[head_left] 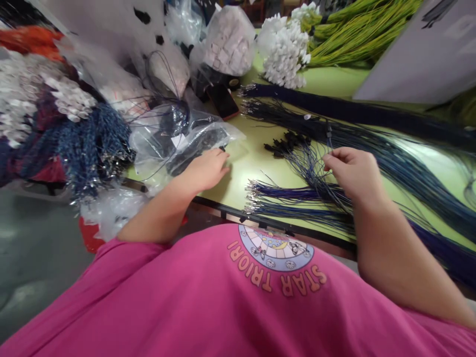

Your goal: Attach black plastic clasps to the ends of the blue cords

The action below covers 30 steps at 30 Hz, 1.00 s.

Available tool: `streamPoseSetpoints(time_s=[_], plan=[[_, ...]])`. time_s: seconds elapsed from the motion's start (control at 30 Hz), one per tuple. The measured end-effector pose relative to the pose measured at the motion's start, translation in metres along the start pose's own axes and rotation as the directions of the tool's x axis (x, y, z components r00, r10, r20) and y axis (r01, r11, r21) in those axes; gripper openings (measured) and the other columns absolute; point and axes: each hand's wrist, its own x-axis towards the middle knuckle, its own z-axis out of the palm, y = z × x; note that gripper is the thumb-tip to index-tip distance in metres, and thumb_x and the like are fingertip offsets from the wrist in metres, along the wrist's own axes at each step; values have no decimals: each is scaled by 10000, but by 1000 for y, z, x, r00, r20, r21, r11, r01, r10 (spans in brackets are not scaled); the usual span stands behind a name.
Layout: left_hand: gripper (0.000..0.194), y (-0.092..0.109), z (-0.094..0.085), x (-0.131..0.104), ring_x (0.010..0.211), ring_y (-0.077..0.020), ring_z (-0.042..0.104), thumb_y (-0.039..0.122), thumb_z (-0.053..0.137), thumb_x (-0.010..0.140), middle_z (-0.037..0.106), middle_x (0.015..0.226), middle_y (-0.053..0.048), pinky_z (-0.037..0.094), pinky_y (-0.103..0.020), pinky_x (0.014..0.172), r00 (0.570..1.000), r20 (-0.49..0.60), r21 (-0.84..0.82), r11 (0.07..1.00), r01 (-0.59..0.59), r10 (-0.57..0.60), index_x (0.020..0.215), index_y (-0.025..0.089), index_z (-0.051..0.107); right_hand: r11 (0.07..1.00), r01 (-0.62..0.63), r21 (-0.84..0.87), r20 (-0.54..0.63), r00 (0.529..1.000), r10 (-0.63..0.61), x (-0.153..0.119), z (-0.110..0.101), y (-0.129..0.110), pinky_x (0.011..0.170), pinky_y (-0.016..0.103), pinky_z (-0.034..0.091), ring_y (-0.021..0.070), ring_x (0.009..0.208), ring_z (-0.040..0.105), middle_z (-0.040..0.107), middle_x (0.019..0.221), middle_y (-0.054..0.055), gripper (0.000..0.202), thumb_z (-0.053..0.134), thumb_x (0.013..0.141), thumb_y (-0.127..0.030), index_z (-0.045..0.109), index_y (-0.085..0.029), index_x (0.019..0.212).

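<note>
My right hand point(359, 173) pinches a thin dark wire between thumb and forefinger. A small black connector point(328, 131) stands at the wire's upper end, just above the fingertips. My left hand point(208, 169) is over the right edge of a clear plastic bag point(156, 144) with dark parts inside. Its thumb and fingers are apart, and a small black piece point(222, 148) shows by the fingertips; whether they touch it is unclear. Between the hands lie a cluster of black connectors point(286, 144) on wires and bundles of blue-black wires point(282, 191) with bare metal terminals.
Long dark wire bundles point(372, 111) cross the green table point(238, 191) on the right. A phone point(223, 101) lies behind the bag. White connectors point(284, 54) on yellow-green wires point(360, 34) sit at the back. Blue twisted wires point(94, 139) hang at left.
</note>
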Motion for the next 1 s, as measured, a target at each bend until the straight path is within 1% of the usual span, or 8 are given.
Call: streamPoseSetpoints(time_s=[0.13, 0.27, 0.5, 0.57, 0.67, 0.73, 0.8, 1.0], plan=[[564, -31, 16, -19, 1374, -392, 361, 361, 476, 896, 394, 1485, -196, 355, -532, 1083, 978, -17, 126, 970, 206, -206, 1417, 151, 427, 949, -31, -313, -16, 1000, 27, 11, 2, 17, 665, 399, 420, 273, 687, 586, 584, 596, 89, 310, 559, 805, -467, 635, -211, 647], [652, -48, 31, -22, 1377, -422, 350, 511, 418, 898, 283, 1556, -188, 345, -574, 1057, 916, -87, 65, 915, 397, -391, 1470, 202, 357, 927, -3, -376, 1, 1000, 4, 10, 12, 21, 716, 431, 441, 311, 766, 614, 591, 599, 132, 487, 465, 861, -592, 644, -189, 654], [448, -46, 44, -14, 1246, -317, 465, 424, 390, 920, 478, 1364, -133, 365, -446, 1048, 922, -220, -36, 947, 318, -318, 1289, 236, 561, 956, 166, -241, -7, 985, -173, -13, 13, -7, 759, 375, 415, 275, 835, 627, 699, 856, 136, 323, 462, 906, -417, 688, -187, 885], [402, -46, 44, -12, 1212, -310, 472, 407, 390, 921, 504, 1290, -132, 364, -439, 1043, 932, -220, -26, 957, 290, -289, 1227, 249, 598, 922, 353, -158, 144, 932, -333, -24, 17, -17, 746, 346, 414, 245, 840, 629, 717, 888, 101, 264, 483, 896, -357, 699, -204, 890], [390, -45, 41, -8, 1181, -301, 479, 378, 367, 932, 513, 1229, -132, 370, -428, 1028, 937, -204, -22, 958, 287, -285, 1232, 250, 581, 790, 613, -11, 443, 711, -546, -41, 28, -28, 702, 306, 404, 197, 815, 628, 726, 880, 51, 226, 494, 890, -294, 709, -226, 874], [393, -40, 40, -3, 1178, -309, 475, 358, 360, 936, 514, 1227, -138, 370, -432, 1020, 942, -189, -16, 960, 280, -278, 1242, 223, 567, 721, 693, -12, 555, 604, -572, -49, 35, -34, 653, 297, 383, 185, 777, 621, 717, 861, 51, 233, 479, 896, -258, 707, -222, 864], [389, -33, 40, 5, 1178, -330, 468, 346, 368, 937, 514, 1244, -154, 377, -449, 1002, 954, -177, 7, 969, 248, -243, 1227, 189, 573, 679, 727, -105, 610, 586, -533, -55, 43, -36, 595, 301, 346, 186, 725, 612, 703, 843, 68, 239, 463, 900, -230, 694, -205, 841], [350, -19, 44, 26, 1095, -309, 531, 324, 419, 937, 552, 1175, -170, 448, -421, 898, 980, -174, 33, 994, 106, -98, 1177, 151, 605, 626, 723, -291, 651, 630, -424, -58, 54, -35, 547, 308, 295, 196, 671, 614, 693, 872, 92, 236, 404, 922, -206, 633, -170, 872]])
